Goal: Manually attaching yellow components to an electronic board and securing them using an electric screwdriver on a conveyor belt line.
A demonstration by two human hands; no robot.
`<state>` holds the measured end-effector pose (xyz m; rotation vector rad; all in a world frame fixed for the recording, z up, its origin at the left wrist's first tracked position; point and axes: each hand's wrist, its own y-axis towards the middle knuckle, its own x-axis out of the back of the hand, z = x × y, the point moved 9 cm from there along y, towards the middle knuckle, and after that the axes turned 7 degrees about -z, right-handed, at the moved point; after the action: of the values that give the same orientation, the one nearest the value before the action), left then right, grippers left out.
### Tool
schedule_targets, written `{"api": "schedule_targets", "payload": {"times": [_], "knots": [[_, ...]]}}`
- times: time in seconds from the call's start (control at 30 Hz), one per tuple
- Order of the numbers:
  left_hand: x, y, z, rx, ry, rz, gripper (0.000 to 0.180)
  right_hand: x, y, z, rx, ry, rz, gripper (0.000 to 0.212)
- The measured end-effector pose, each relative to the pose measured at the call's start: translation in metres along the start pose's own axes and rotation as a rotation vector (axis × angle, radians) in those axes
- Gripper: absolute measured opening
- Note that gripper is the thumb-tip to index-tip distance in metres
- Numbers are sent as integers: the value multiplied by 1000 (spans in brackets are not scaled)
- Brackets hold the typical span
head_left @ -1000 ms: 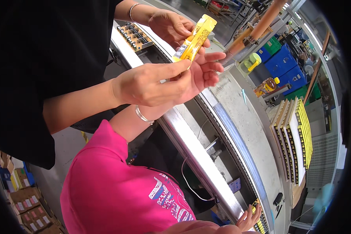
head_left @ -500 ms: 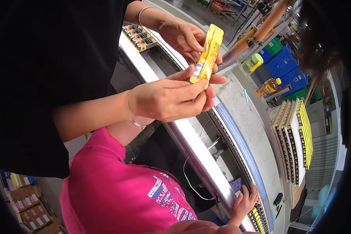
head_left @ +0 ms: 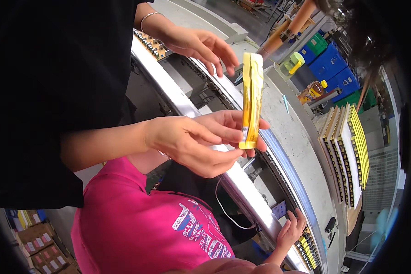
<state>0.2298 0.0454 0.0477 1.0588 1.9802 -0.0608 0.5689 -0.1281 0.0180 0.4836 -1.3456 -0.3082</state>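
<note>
My left hand (head_left: 221, 122) reaches up from my pink sleeve and grips a yellow sachet (head_left: 252, 100) near its lower end, thumb in front and fingers behind. A co-worker in black stands on the left. That person's lower hand (head_left: 192, 146) covers part of my left hand, with its fingertips by the sachet's bottom edge. The co-worker's upper hand (head_left: 205, 48), with a bangle, is apart from the sachet, fingers loosely spread. My right hand (head_left: 291, 232) lies low at the assembly line's edge, fingers apart and holding nothing, beside boards with yellow parts (head_left: 307, 252).
The line's bright metal rail (head_left: 246, 187) runs diagonally, with a circuit board (head_left: 153, 45) at its far end. Beyond it, a grey worktop (head_left: 287, 132) carries a stack of panels (head_left: 345, 155), a drink bottle (head_left: 313, 92) and a yellow-lidded cup (head_left: 292, 64). Blue bins (head_left: 329, 68) stand behind.
The co-worker's upper hand has let go of the sachet and drawn back. The sachet has moved lower and turned more upright, with my left hand on it. My right hand has hardly moved.
</note>
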Motion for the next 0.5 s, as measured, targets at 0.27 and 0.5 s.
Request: {"api": "schedule_targets", "payload": {"times": [0.27, 0.5], "knots": [[13, 1, 19, 61, 87, -30, 55, -2, 0, -4, -42, 15, -6, 30], [17, 7, 30, 73, 82, -28, 47, -2, -2, -7, -69, 16, -6, 30]]}}
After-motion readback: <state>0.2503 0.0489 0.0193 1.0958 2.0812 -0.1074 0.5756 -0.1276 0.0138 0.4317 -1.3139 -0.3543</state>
